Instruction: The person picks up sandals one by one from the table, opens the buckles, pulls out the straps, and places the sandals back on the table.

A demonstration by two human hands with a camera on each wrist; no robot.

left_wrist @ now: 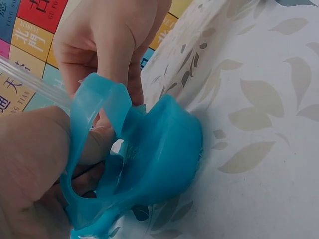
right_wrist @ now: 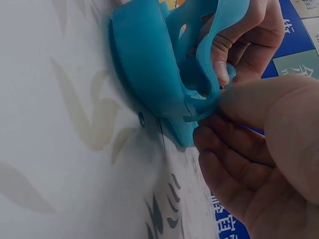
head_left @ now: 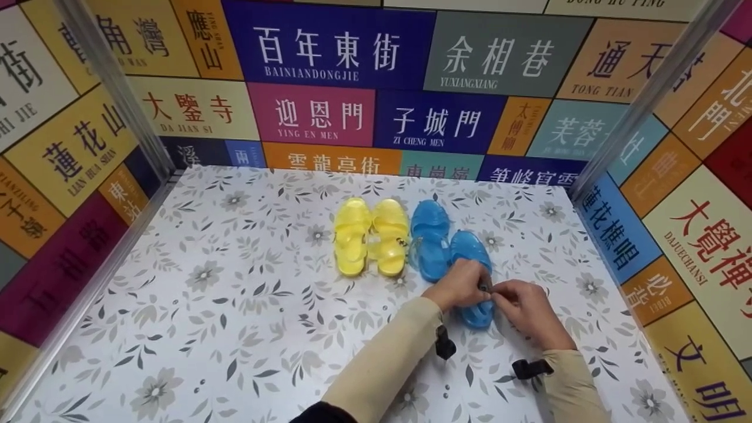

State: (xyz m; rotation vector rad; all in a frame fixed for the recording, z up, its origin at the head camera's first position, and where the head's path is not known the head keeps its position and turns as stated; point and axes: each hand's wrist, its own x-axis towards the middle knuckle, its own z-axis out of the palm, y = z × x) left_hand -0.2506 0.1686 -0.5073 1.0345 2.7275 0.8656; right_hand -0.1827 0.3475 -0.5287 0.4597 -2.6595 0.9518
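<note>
The nearer blue sandal [head_left: 470, 244] stands sole-down on the patterned cloth, toe pointing away. My left hand [head_left: 462, 285] reaches over its middle from the left and grips the ankle strap, thumb inside the sandal in the right wrist view. On the sandal's right side my right hand [head_left: 527, 308] pinches the strap's end [right_wrist: 202, 112] between thumb and fingertips. The strap loop [left_wrist: 79, 119] rises above the heel in the left wrist view. Fingers hide the fastening. Just to the left stands another blue sandal [head_left: 432, 261], apart from my hands.
A pair of yellow sandals [head_left: 351, 264] stands side by side left of the blue ones. Panels with printed Chinese signs [head_left: 329, 44] wall the flowered tabletop [head_left: 235, 305] at the back and both sides. Dark wrist-camera mounts [head_left: 531, 369] sit at both cuffs.
</note>
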